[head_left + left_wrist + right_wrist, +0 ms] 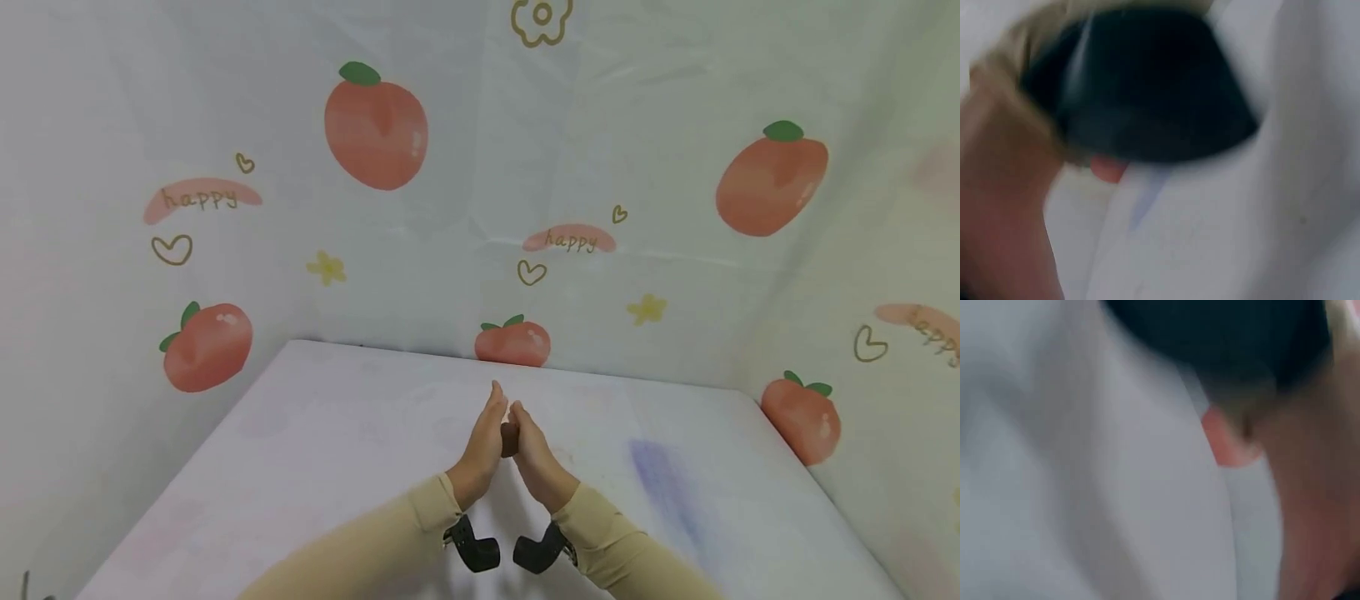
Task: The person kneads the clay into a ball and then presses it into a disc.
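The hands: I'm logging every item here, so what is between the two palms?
A small brown thing shows between the left hand and right hand. The palms cover most of it; its shape cannot be told.

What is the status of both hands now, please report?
Left hand and right hand pressed together, fingers straight, a small brown thing between the palms. Over the table. Nothing in the way. Wrist views blurred.
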The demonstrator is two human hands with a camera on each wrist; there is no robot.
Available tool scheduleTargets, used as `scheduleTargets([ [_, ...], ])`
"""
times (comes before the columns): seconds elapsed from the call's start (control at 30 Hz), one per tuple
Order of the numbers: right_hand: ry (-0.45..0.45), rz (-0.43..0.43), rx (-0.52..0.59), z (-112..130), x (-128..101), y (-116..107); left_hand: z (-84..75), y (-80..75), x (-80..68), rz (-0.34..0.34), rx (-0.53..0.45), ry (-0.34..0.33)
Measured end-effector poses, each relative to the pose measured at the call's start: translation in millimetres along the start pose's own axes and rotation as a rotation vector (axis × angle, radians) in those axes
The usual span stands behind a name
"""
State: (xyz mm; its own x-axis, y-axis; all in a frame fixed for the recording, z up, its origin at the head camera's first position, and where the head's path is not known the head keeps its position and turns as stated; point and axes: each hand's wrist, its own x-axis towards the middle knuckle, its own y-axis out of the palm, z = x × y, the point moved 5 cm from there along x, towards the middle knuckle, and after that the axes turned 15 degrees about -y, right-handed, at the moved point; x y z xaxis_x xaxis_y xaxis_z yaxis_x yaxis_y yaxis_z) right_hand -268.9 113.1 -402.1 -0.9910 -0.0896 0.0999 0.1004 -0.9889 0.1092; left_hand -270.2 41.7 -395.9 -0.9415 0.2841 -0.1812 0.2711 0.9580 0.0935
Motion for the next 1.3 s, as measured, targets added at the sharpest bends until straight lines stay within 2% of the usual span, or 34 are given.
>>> scheduleTargets([
  [0.13, -0.010, 0.093, -0.014, 3.3, -15.9, 14.1, 14.0, -10.1, 9.8, -0.102, -0.019, -0.103],
  [0.23, -0.032, 0.091, -0.018, 7.3, -16.2, 12.0, 20.2, -8.5, 10.4, -0.101, 0.010, -0.125],
  [0.43, -0.114, -0.061, 0.035, 15.7, 10.7, -13.7, 20.9, 7.6, -1.7, -0.014, 0.091, -0.095],
  [0.5, -0.124, -0.085, 0.015, 14.1, 18.1, -18.6, 18.3, 11.4, -6.5, -0.001, 0.107, -0.081],
  [0.63, -0.066, -0.071, -0.059, 3.9, 18.9, -17.7, 5.0, 13.4, -11.0, 0.015, 0.097, -0.008],
  [0.73, -0.040, -0.045, -0.062, -0.8, 11.4, -12.6, -3.1, 10.4, -8.4, 0.014, 0.074, 0.013],
  [0.83, -0.055, -0.023, -0.024, 2.6, 1.0, -5.0, -1.9, 3.1, -0.4, -0.028, 0.057, -0.028],
  [0.93, -0.088, 0.048, -0.017, 11.5, -8.9, 6.8, 5.3, -6.3, 9.0, -0.093, 0.037, -0.080],
  [1.03, -0.094, 0.077, 0.001, 19.1, -11.6, 12.5, 11.2, -9.9, 13.0, -0.116, 0.036, -0.094],
  [1.2, -0.100, -0.021, 0.087, 28.0, 2.0, -1.8, 15.6, 3.7, 0.7, -0.017, 0.125, -0.025],
  [1.3, -0.085, -0.062, 0.058, 27.6, 11.0, -10.4, 14.6, 12.2, -10.2, 0.016, 0.144, 0.027],
])
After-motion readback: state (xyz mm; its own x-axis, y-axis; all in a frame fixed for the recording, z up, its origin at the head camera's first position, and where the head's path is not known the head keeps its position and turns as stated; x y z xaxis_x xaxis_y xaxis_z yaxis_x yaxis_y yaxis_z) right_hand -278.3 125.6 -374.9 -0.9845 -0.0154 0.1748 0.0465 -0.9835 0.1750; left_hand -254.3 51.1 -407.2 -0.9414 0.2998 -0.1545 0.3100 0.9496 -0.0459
